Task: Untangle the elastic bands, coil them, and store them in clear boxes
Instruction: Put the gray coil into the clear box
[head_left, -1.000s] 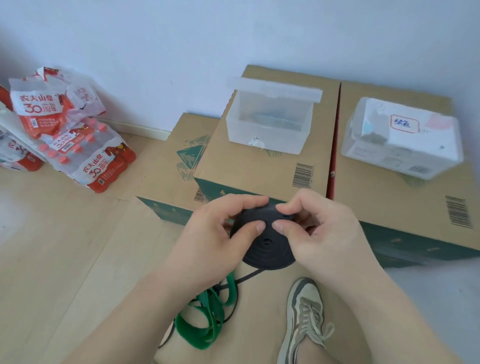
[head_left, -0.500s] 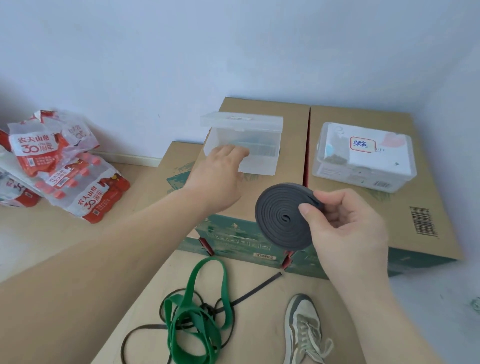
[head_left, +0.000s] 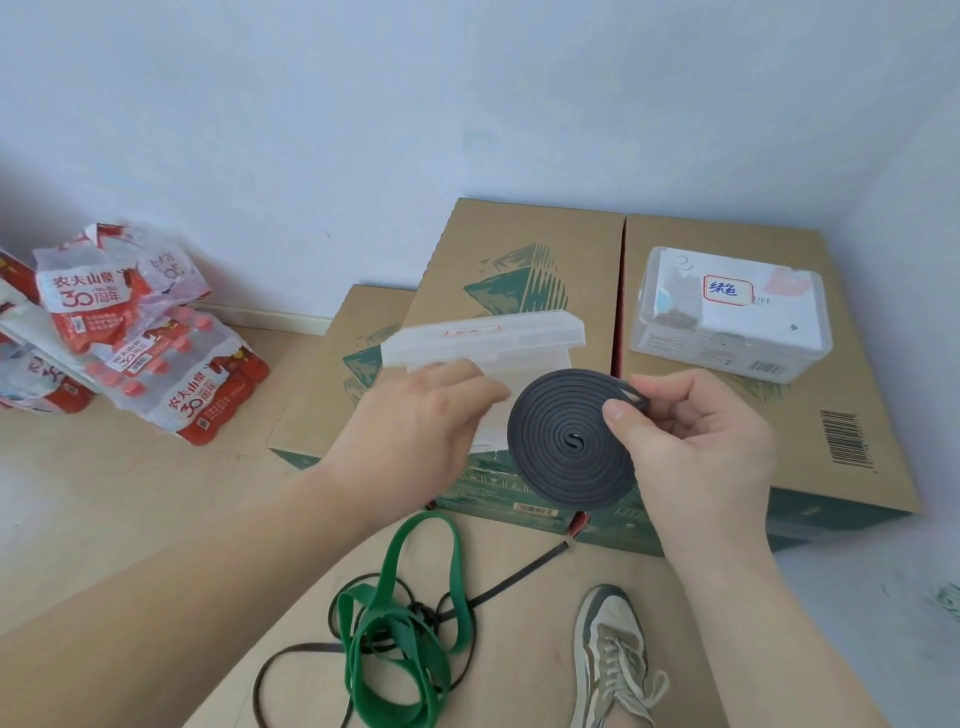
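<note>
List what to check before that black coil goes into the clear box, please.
1. Black coil wound tight: ok.
2. Right hand pinches coil's rim: ok.
3. Clear box lid open: ok.
4. Left hand holds the box: ok.
5. Room inside box: cannot tell.
6. Green band untangled: not ok.
</note>
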